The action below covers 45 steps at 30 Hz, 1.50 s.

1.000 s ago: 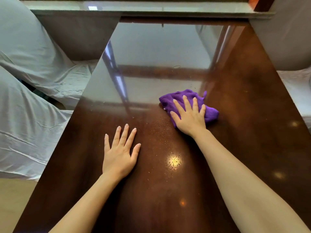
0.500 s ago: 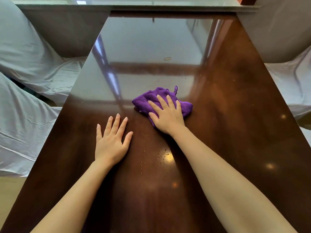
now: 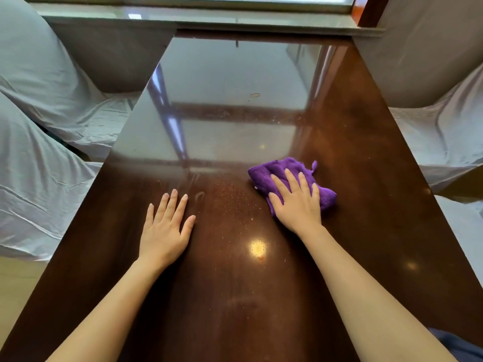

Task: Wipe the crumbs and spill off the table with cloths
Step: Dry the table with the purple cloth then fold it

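Observation:
A bunched purple cloth lies on the glossy dark brown table, right of centre. My right hand presses flat on it, fingers spread over its near half. My left hand rests palm down on the bare table, fingers apart, holding nothing. Fine pale crumbs are scattered between the two hands. A small ring-shaped spill mark sits farther back on the table.
Chairs draped in white covers stand along the left edge, and another covered chair stands on the right. A window sill runs along the far end of the table.
My right hand has slid the purple cloth to the right, away from my left hand, after sweeping left half a second ago. My left hand has stayed flat on the table.

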Tool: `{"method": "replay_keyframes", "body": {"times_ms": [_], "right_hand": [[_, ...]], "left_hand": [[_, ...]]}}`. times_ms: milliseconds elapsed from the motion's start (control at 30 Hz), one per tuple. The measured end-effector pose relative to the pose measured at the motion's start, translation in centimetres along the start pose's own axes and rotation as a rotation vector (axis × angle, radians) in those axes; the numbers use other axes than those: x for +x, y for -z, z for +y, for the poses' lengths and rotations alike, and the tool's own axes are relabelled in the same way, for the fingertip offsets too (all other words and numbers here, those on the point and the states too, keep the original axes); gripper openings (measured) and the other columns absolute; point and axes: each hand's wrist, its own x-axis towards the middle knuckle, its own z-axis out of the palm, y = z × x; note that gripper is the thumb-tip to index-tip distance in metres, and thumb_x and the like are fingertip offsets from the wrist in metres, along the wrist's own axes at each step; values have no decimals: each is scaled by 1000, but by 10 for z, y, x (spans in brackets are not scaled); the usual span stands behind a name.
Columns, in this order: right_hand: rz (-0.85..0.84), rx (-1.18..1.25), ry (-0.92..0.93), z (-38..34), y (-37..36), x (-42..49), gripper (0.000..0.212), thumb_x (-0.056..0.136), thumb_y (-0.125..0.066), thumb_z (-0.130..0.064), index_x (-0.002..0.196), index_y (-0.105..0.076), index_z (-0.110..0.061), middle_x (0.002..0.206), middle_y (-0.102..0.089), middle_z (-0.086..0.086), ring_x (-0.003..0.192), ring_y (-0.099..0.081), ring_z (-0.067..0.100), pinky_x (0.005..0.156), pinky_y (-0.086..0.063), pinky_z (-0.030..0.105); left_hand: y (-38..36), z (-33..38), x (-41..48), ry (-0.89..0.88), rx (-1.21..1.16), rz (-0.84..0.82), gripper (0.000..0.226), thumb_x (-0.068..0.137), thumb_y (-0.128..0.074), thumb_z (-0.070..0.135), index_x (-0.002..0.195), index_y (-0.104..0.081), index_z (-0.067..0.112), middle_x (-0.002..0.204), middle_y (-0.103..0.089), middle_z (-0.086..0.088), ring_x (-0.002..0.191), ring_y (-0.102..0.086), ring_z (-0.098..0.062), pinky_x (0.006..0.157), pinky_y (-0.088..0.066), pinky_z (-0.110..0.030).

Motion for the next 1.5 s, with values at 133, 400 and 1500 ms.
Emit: {"method": "replay_keyframes", "body": {"times_ms": [133, 400, 1500], "right_hand": [[30, 1, -73, 4, 1, -44, 51, 95, -29, -50, 144, -20, -36, 158, -14, 1, 144, -6, 28, 116, -5, 53], [-3, -31, 50, -33, -12, -115, 55, 94, -28, -54, 144, -13, -40, 159, -6, -3, 145, 1, 29, 115, -1, 53], [-114, -19, 513, -99, -19, 6, 51, 93, -29, -57, 141, -18, -46, 158, -10, -6, 145, 2, 26, 114, 4, 57]], "left_hand": [[0, -3, -24, -6, 6, 0, 59, 93, -14, 54, 145, 0, 29, 156, 5, 4, 141, 12, -9, 118, 7, -39], [0, -4, -38, 1, 6, 5, 59, 92, -13, 54, 145, -1, 31, 157, 3, 5, 141, 12, -9, 118, 8, -42], [-2, -14, -64, 35, 14, 42, 57, 92, -8, 54, 142, 3, 31, 157, 0, 4, 139, 13, -8, 116, 6, -40]]}}
